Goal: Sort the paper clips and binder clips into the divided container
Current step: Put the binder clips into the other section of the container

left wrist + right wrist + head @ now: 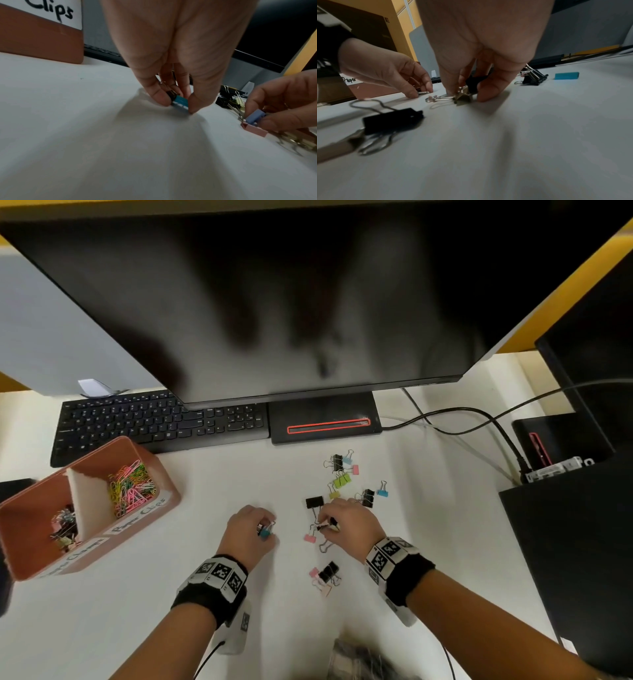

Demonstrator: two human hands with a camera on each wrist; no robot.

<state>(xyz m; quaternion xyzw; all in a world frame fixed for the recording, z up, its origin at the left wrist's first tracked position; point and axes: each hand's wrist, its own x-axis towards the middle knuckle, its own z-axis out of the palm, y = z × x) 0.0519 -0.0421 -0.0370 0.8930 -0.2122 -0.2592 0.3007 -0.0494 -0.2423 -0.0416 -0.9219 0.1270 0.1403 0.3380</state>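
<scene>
A terracotta divided container (164,501) stands at the left. Its right compartment holds coloured paper clips (132,486) and its left one holds binder clips (63,525). My left hand (265,529) is down on the white desk, thumb and finger pinching a teal binder clip (181,101). A little to the right, my right hand (327,525) pinches a small binder clip (464,95) against the desk, next to a pink binder clip (310,538). Several more binder clips (340,481) in black, green, blue and pink lie beyond the right hand, and others (327,571) nearer me.
A black keyboard (154,419) and the monitor stand (325,422) lie behind the work area, under a large dark monitor (274,302). Black cables (479,416) run to a black box (575,542) on the right. A blurred object (359,659) sits at the desk's near edge.
</scene>
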